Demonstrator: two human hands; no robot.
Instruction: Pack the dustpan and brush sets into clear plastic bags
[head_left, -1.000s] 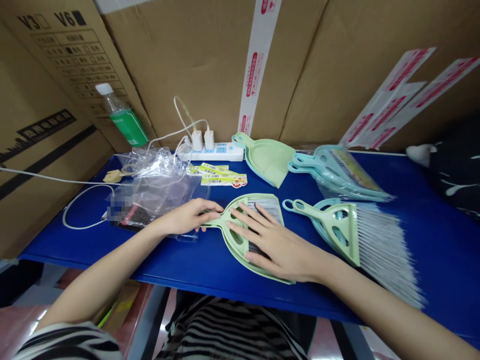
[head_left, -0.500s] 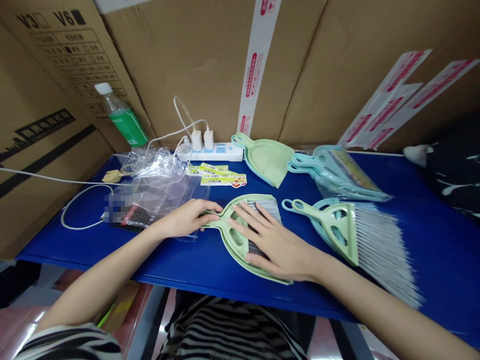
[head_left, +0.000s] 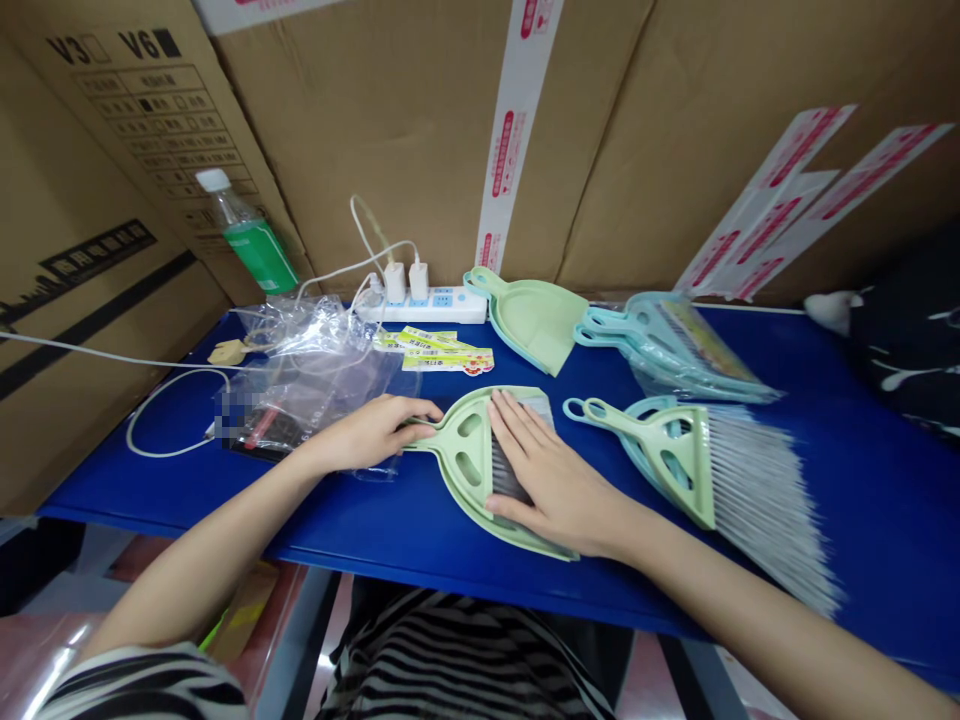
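In front of me a green dustpan (head_left: 455,492) lies on the blue table, with a green hand brush (head_left: 469,445) nested in it, its bristles pointing right. My left hand (head_left: 375,432) grips the two handles together at their left end. Flat across the grey bristles rests my right hand (head_left: 547,480), fingers stretched out and holding nothing. To the right, a green brush (head_left: 679,460) overlaps a blue brush (head_left: 646,455), both with long pale bristles. Behind, a green dustpan (head_left: 540,312) is stacked on a blue one. Beside that stack lies a bagged blue brush-and-dustpan set (head_left: 667,340).
A white power strip (head_left: 450,305) with chargers and cables stands at the back. Yellow-green labels (head_left: 442,350) and clear plastic bags (head_left: 322,370) lie left of centre. A green-labelled bottle (head_left: 259,250) stands by the cardboard boxes (head_left: 390,120). Dark patterned cloth (head_left: 900,330) shows at right.
My right hand's fingers have drawn closer together and shifted right along the bristles, uncovering more of the brush head. My left hand keeps its grip on the handles.
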